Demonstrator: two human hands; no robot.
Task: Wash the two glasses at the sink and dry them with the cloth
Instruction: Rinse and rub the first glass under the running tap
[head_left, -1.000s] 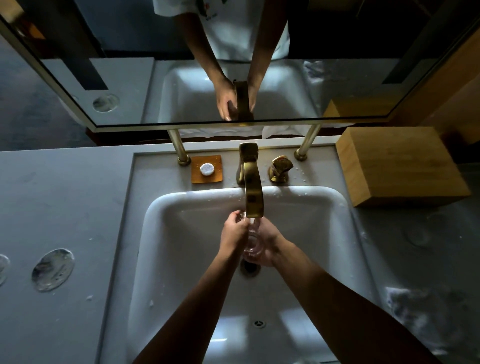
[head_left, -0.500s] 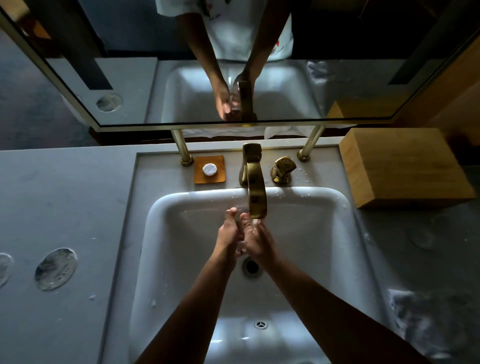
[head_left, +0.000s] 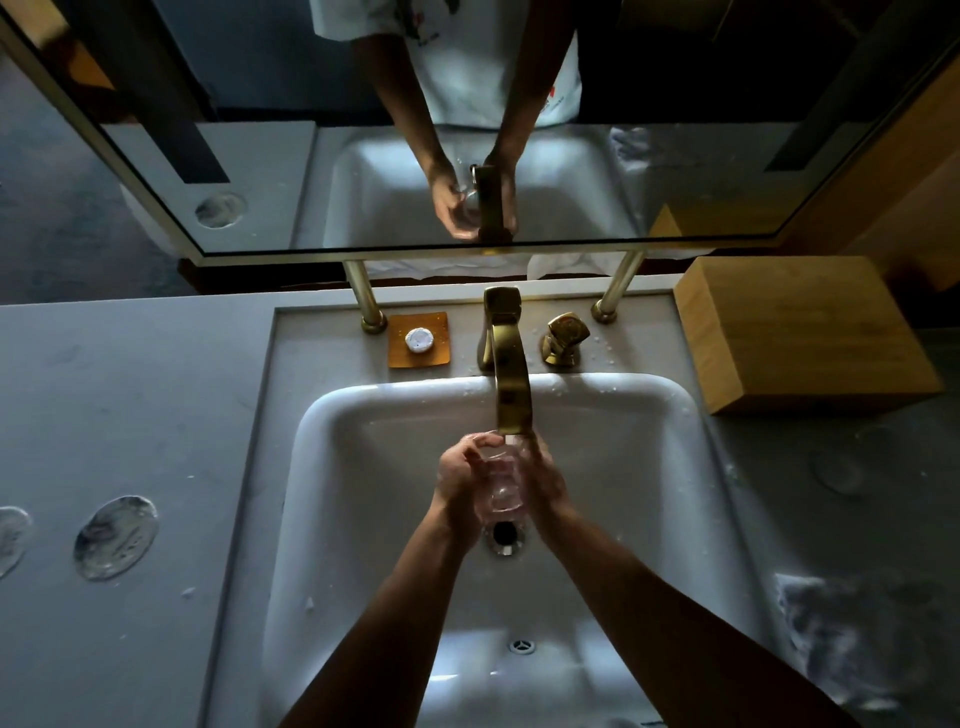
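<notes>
Faucet (head_left: 511, 395) hides the glass (head_left: 501, 480) rim; right hand (head_left: 545, 480) fingers hidden behind glass

A bathroom, seemingly in a home or hotel: a white sink (head_left: 363, 467) sits mid-frame in a grey counter (head_left: 130, 415), with a brass faucet (head_left: 509, 374), a soap dish (head_left: 418, 340) beside it, and a framed mirror (head_left: 311, 182) along the top.

Brass faucet (head_left: 511, 384), glossy white sink (head_left: 670, 467)

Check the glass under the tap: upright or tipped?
Roughly upright: the glass is gripped by left hand and right hand, mouth up beneath the faucet spout, base toward the drain.
</notes>
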